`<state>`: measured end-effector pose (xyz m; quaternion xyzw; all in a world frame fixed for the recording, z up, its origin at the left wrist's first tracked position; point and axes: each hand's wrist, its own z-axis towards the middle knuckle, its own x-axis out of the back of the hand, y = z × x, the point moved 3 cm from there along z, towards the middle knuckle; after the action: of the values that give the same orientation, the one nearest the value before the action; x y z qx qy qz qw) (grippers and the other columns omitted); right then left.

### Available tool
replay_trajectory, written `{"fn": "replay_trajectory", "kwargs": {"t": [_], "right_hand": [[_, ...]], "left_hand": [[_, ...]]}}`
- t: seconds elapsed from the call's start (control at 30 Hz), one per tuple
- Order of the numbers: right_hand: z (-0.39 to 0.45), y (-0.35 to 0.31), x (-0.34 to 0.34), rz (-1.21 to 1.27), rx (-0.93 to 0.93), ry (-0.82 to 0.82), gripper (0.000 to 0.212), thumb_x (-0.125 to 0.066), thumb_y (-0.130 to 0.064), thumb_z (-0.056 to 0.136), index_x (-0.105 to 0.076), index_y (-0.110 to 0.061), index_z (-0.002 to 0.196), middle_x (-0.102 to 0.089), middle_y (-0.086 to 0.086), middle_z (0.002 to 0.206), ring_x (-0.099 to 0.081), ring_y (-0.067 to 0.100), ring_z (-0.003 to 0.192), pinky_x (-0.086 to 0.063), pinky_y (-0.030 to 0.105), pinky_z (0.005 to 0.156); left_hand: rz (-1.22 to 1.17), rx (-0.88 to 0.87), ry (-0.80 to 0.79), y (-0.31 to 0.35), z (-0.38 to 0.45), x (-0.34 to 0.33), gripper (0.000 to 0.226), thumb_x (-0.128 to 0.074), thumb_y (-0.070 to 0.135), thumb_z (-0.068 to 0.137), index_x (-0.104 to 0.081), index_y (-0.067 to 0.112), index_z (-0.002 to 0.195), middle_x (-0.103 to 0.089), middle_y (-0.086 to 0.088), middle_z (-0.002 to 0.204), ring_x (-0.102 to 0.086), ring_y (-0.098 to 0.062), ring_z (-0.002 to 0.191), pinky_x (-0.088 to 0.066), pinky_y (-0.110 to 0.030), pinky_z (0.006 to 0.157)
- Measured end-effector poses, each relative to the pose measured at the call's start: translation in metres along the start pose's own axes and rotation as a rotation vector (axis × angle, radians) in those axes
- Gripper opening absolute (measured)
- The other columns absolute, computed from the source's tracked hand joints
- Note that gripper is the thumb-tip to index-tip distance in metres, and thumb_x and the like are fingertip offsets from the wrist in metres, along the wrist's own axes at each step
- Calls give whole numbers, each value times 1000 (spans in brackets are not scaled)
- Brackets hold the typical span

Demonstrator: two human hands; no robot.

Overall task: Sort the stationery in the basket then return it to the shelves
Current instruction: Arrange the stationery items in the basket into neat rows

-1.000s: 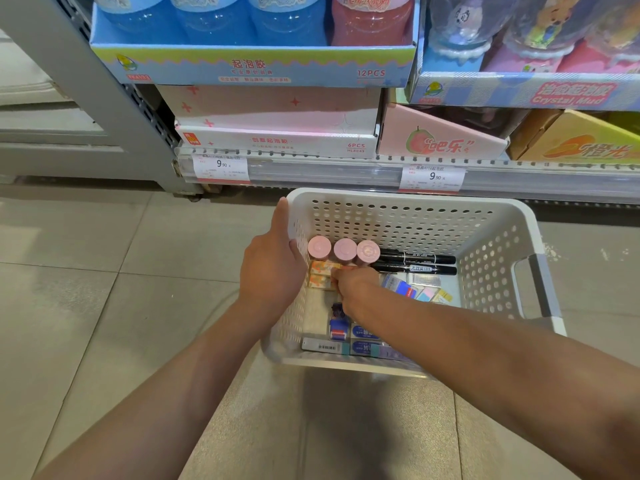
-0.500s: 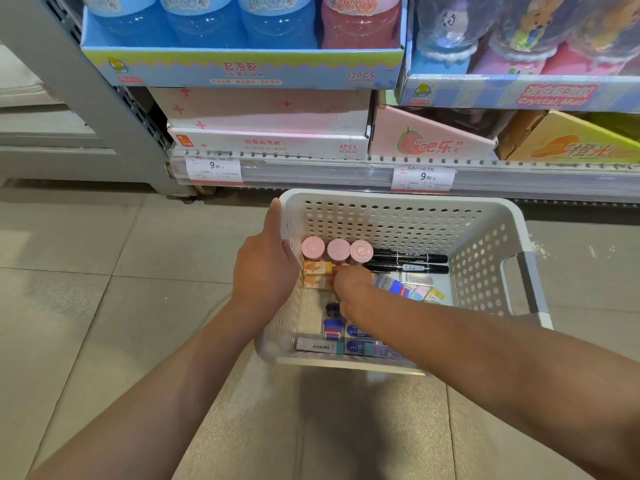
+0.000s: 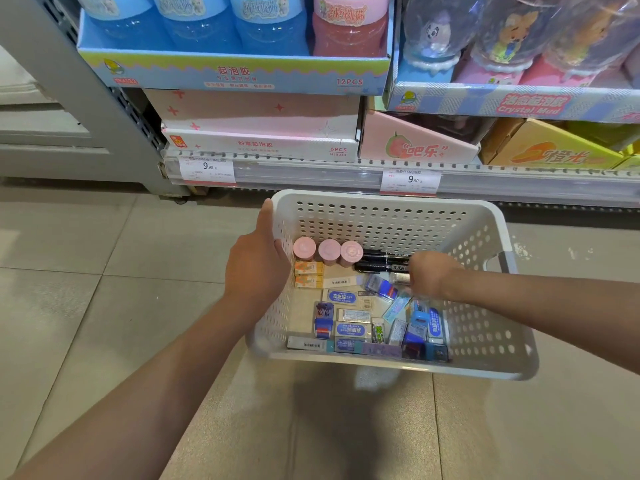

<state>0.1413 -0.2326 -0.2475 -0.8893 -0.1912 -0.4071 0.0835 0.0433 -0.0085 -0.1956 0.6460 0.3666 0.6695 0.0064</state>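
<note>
Head view: left hand [image 3: 258,268] grips the white perforated plastic basket [image 3: 485,344] wall; right hand [image 3: 427,273] reaches among erasers, its grip blurred and unclear.

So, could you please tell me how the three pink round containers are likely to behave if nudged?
The pink round containers stand upright on small bases, so they may tip. Being cylindrical, one would probably roll toward the black markers once down.

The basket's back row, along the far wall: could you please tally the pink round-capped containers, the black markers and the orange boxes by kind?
In the white basket:
Pink round-capped containers: 3
Black markers: 2
Orange boxes: 2
Total: 7
</note>
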Motion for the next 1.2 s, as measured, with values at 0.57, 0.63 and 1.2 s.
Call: {"fn": "replay_trajectory", "kwargs": {"t": [0.57,0.63,1.2], "right_hand": [[22,11,-42,-2,-199,90,19,-58,-18,92,-58,-5,105,-57,4,83,-55,20,74,-45,26,61],[22,11,-40,38,-190,70,18,-63,-22,89,-58,-6,95,-53,2,76,-55,20,74,-44,26,59],[1,-12,-3,1076,-95,-376,20,-59,2,88,-58,4,108,-66,18,86,-66,9,46,-55,18,47]], "left_hand": [[10,-4,10,0,-2,0,61,-40,14,97,-11,22,150,-65,-14,95,-62,-27,75,-53,-37,64],[6,-4,9,0,-1,0,61,-40,14,97,-11,22,150,-65,-14,94,-62,-27,75,-53,-37,64],[6,3,7,0,-1,0,61,-41,14,96,-12,22,149,-63,-12,94,-60,-27,77,-52,-37,66]]}}
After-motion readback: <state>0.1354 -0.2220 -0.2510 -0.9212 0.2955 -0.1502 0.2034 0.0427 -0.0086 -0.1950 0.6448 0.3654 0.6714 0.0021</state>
